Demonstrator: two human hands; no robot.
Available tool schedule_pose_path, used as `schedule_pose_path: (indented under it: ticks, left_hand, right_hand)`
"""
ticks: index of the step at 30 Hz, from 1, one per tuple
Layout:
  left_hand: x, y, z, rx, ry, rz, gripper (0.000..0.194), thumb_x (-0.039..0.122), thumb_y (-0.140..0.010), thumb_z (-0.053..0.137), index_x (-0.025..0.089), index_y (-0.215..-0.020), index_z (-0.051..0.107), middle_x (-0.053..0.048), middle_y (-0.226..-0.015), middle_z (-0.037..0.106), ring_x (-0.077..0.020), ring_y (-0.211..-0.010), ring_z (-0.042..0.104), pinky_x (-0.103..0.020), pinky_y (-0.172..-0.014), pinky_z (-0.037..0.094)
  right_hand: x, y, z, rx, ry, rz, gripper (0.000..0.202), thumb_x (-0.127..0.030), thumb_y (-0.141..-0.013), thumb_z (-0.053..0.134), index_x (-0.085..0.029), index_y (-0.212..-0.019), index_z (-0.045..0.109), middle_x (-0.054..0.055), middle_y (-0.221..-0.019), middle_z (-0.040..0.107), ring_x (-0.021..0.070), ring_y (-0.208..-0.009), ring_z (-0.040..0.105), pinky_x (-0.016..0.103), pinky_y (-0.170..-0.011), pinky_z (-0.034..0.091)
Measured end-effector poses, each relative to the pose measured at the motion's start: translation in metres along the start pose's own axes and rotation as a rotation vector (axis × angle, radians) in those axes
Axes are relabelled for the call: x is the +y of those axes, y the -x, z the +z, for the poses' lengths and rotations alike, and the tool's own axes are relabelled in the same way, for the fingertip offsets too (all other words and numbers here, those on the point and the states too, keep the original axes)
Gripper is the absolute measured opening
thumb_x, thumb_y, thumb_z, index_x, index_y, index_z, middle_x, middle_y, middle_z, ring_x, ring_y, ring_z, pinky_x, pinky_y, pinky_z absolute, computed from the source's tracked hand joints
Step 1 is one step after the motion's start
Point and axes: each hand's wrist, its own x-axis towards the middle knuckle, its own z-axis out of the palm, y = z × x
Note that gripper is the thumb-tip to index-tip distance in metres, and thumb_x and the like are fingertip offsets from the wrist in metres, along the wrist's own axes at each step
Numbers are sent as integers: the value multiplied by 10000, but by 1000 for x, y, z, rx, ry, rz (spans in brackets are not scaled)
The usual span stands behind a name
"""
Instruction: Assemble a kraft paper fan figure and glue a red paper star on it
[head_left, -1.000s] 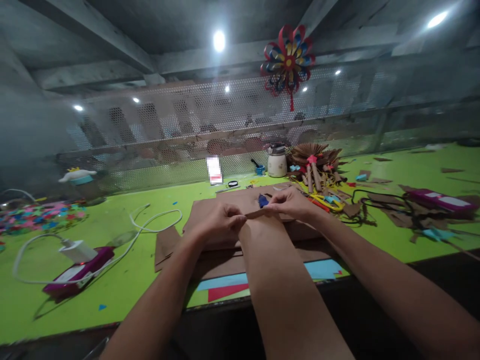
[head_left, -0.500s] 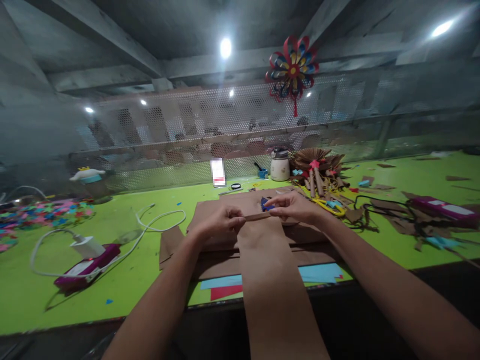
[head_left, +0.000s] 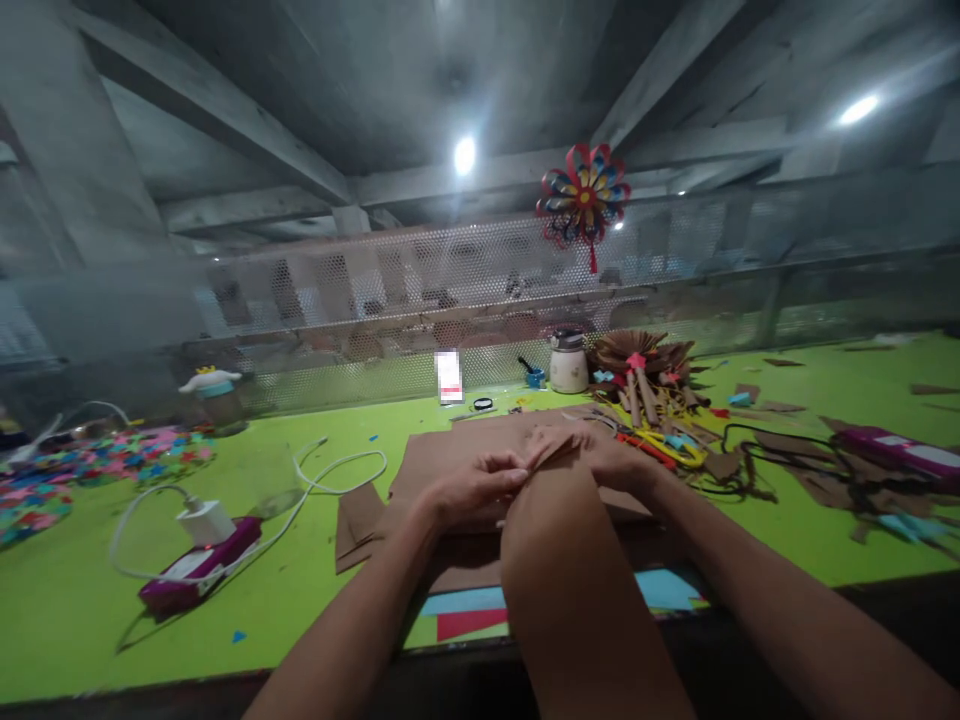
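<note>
A long strip of brown paper (head_left: 577, 570) hangs over the table's front edge toward me, its far end folded over. My left hand (head_left: 484, 482) pinches the left side of that folded end between thumb and fingers. At the right side of the fold, my right hand (head_left: 604, 460) grips the paper, its fingertips partly hidden behind it. Beneath both hands lies a stack of brown paper sheets (head_left: 439, 460). Light blue paper (head_left: 461, 600) and red paper (head_left: 469, 625) stick out from under the stack at the front.
A purple power strip (head_left: 199, 570) with a white charger (head_left: 206, 522) and cable sits left. Paper stars (head_left: 142, 465) lie farther left. Behind are a jar (head_left: 568, 365) and a lit phone (head_left: 449, 378). Red-and-yellow scissors (head_left: 649, 448), fan-folded brown paper (head_left: 637, 360) and scraps lie right.
The far end of the strip has gone from level to tilted and bunched, and my hands have come closer together. The view has tipped upward, and the red scissor handle now shows.
</note>
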Motion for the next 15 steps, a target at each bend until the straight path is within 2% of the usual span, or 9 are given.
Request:
schedule_pose_path:
  ticks: [3, 7, 10, 12, 15]
  left_hand:
    - [-8, 0, 5, -8, 92, -19, 264, 318, -628, 703, 129, -791, 617, -27, -724, 604, -114, -655, 540, -239, -655, 393]
    - [-5, 0, -2, 21, 7, -30, 290, 309, -624, 700, 102, -819, 642, -64, -732, 637, -144, -660, 564, -269, -673, 414]
    - [6, 1, -11, 166, -50, 58, 334, 383, -674, 643, 115, -873, 630, -83, -823, 643, -161, -762, 572, -281, -730, 415]
    - [15, 3, -13, 249, -125, 125, 367, 440, -720, 574, 123, -897, 622, -90, -880, 637, -169, -829, 564, -289, -764, 411]
    - [28, 8, -9, 313, -355, 204, 383, 464, -771, 491, 134, -913, 625, -80, -914, 633, -173, -887, 545, -291, -801, 397]
  right_hand:
    - [0, -2, 3, 60, -13, -9, 206, -301, -687, 648, -126, -797, 652, 52, -849, 614, 142, -748, 557, 269, -696, 448]
    - [-4, -2, 4, 193, 48, 8, 271, -383, -727, 599, -122, -793, 626, 10, -701, 574, 102, -636, 523, 215, -603, 420]
    - [-8, -5, 4, 92, 168, 165, 343, -455, -769, 516, -129, -809, 617, -29, -557, 478, 68, -470, 419, 184, -450, 327]
    - [-12, -9, 4, 2, 294, 236, 344, -454, -775, 497, -141, -827, 630, -29, -555, 470, 70, -467, 391, 185, -432, 287]
    - [-17, -18, 1, -22, 503, 182, 279, -387, -766, 507, -148, -786, 648, -21, -612, 498, 82, -543, 394, 192, -472, 283]
